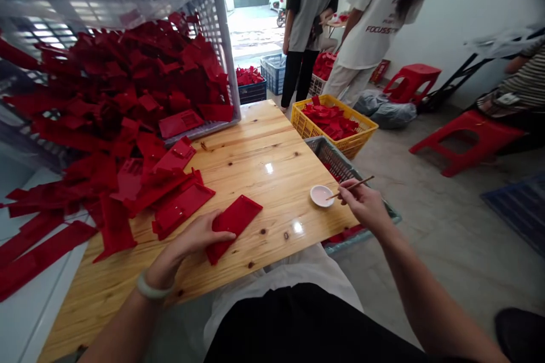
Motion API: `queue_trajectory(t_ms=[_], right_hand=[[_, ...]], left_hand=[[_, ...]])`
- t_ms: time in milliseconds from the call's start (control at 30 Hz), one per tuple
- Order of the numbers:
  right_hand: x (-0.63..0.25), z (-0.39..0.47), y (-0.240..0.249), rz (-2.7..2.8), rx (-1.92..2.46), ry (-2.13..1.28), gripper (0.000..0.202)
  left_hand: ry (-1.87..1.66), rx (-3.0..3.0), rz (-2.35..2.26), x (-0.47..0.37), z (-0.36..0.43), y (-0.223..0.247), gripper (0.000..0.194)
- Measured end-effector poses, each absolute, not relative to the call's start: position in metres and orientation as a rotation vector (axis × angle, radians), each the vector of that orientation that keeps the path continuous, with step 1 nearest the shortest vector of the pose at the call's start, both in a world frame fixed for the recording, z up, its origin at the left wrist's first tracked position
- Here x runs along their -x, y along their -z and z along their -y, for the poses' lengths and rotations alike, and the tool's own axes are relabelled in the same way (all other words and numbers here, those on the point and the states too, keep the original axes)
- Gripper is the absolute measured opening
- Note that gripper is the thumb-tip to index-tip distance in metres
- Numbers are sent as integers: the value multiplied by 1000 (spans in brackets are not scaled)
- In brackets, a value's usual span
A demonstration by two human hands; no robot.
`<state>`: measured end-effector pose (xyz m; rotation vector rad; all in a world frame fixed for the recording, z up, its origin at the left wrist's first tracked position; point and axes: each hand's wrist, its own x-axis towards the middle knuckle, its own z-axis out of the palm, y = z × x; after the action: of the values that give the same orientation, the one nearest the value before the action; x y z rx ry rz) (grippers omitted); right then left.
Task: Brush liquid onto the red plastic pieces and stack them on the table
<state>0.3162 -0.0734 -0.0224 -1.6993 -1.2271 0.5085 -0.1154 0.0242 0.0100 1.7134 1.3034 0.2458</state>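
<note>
The left hand clasps a red panel on the table, long axis running near left to far right; the right hand, farther from it, pinches a stick over a dish.

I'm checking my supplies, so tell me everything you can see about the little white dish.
The small dish is round, shallow and white-rimmed, pale pink inside, perhaps ceramic or plastic. It sits upright on the wooden table, near its right edge. The tip of a thin brown stick in the right hand reaches over the rim; whether it touches the inside, or liquid is there, I can't tell.
</note>
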Motion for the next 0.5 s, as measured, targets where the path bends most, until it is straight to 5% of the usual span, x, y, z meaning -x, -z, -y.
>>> queue_trajectory(t_ms=[167,333,500], right_hand=[[-317,71,30,1352,1754,-463,40],[-319,71,30,1388,1767,-419,45],[-320,71,26,1391,1777,-355,54]], left_hand=[[-456,-1270,-1105,115,-4,-8,45],[-733,-799,-1015,99,17,0,68],[-860,-550,-937,81,23,2,46]])
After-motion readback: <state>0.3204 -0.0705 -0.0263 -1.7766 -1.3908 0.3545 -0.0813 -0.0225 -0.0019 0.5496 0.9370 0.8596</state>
